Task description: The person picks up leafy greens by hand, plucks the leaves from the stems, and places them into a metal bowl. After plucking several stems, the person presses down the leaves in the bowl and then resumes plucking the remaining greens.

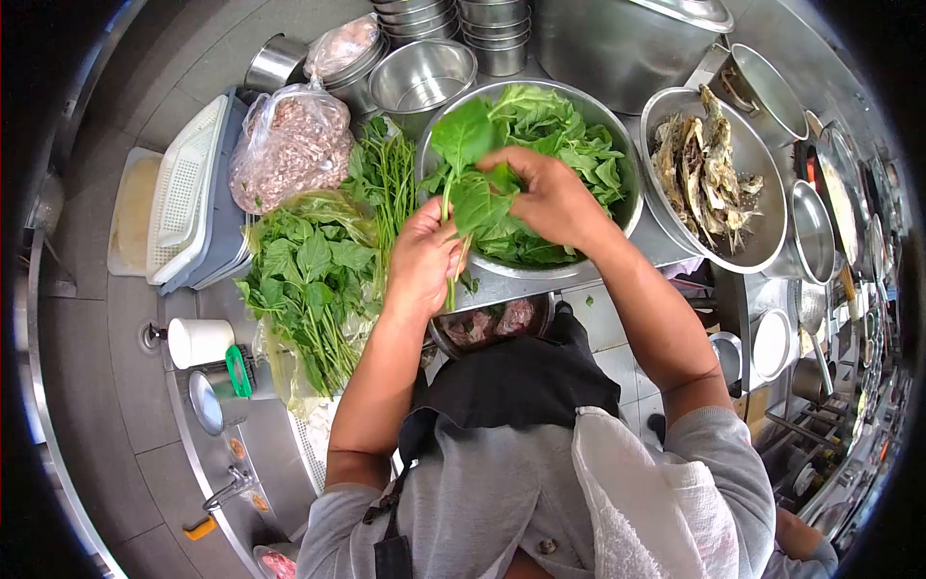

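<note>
My left hand [424, 253] is closed round the stem of a leafy green sprig [463, 135], held upright at the near left rim of a large steel bowl [632, 212]. My right hand [555, 201] is over the bowl with its fingers curled on the sprig's leaves; the fingertips are partly hidden by leaf. Loose green leaves [588, 154] fill much of the bowl. To the left of my left hand lies a heap of leafy greens with long stems [309, 270], partly on a yellowish plastic bag. More bare-looking stems [391, 183] lie between the heap and the bowl.
A clear bag of minced meat [294, 145] sits behind the heap, beside stacked white baskets [188, 174]. At right, a steel bowl holds dried fish [709, 174]. Steel pots [424, 77] stand at the back. A sink tap [230, 487] is lower left. Another person's arm [801, 536] shows lower right.
</note>
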The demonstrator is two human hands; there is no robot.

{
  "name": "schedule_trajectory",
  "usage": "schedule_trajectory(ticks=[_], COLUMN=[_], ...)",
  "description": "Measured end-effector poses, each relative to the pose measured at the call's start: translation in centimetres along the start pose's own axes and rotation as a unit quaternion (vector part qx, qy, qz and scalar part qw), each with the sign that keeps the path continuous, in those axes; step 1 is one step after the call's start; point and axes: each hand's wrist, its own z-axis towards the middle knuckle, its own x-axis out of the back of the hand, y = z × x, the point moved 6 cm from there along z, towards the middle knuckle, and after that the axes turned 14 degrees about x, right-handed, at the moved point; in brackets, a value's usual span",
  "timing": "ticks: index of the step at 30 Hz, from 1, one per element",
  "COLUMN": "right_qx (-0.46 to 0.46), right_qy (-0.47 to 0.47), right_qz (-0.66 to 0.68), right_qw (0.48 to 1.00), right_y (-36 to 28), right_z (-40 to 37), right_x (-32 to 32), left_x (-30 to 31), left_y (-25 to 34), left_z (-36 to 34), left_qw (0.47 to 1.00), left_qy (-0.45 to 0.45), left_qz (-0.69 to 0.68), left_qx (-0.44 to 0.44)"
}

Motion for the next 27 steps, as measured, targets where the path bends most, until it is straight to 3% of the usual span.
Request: schedule_trajectory(ticks=[2, 6, 7, 9, 13, 16, 21, 24, 27], right_qx=[0.005, -0.025, -0.057, -0.119, 0.061, 0.086, 0.167, 0.115, 0.037], right_qy=[0.065, 0.087, 0.076, 0.045, 0.035, 0.104, -0.009, -0.020, 0.077], right_qz=[0.118, 0.220, 0.063, -0.250, -0.398, -0.376, -0.353, -0.313, -0.083], right_qw=[0.991, 0.971, 0.993, 0.960, 0.915, 0.917, 0.921, 0.943, 0.993], right_y=[1.8, 2.4, 2.0, 0.9, 1.4, -1.4, -4.3, -2.7, -0.7], right_z=[0.3, 0.2, 0.3, 0.2, -0.2, 0.6, 1.7, 1.6, 1.1], right_x=[0.0, 0.5, 1.4, 4.0, 5.3, 6.5, 2.4, 1.7, 1.9], left_x=[-0.9, -1.3, -1.5, -1.5, -0.9, -0.3, -1.3, -1.5, -2.2], left_y=[0.6, 0.7, 0.6, 0.6, 1.4, 1.6, 1.2, 1.6, 1.5], left_z=[0.5, 1.3, 1.5, 1.7, 1.8, 2.4, 2.2, 1.7, 1.1], left_qw=[1.000, 0.999, 0.999, 0.999, 0.989, 0.960, 0.953, 0.954, 0.963], left_qy=[-0.006, 0.014, 0.012, 0.023, 0.103, 0.153, 0.154, 0.135, 0.105], left_qz=[-0.030, -0.052, -0.045, -0.023, 0.085, 0.202, 0.223, 0.233, 0.216], left_qx=[-0.004, -0.004, -0.001, -0.008, -0.058, -0.118, -0.135, -0.128, -0.122])
